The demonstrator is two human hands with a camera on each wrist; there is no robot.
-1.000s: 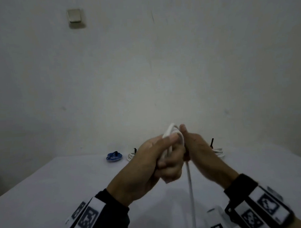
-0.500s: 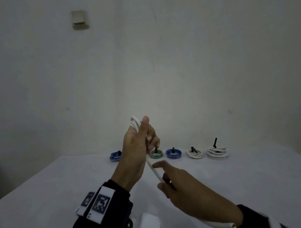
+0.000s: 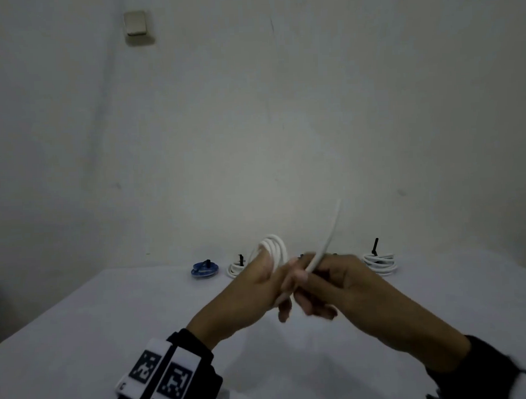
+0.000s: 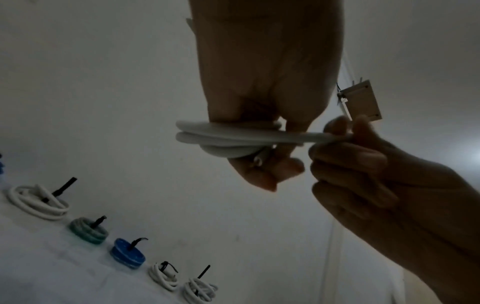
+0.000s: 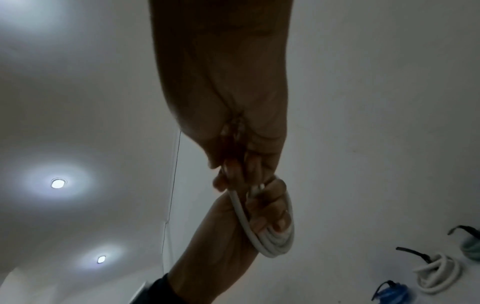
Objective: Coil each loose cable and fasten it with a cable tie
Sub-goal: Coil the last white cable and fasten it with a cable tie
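The left hand [image 3: 253, 292] is holding a white cable [image 3: 277, 249] above the white table [image 3: 82, 340]; several loops are lying around its fingers [image 4: 262, 176], which are curled, with the thumb pressing on the loops. The right hand [image 3: 339, 286] is just beside the left hand, to its right, and its fingers are closed narrowly on the free end of the white cable, which is sticking up and to the right, blurred.

Behind the left hand, along the far edge of the table, finished coils are standing in a row, each with a black cable tie: a blue coil [image 3: 205, 268] far left of the hand, a white coil [image 3: 236, 267] next to it, then a green coil [image 4: 88, 229] and a second blue coil [image 4: 127, 255] seen from the left wrist, and a larger white coil [image 3: 380, 262] to the right of the right hand. A wall switch [image 3: 135, 23] is high above the left hand.
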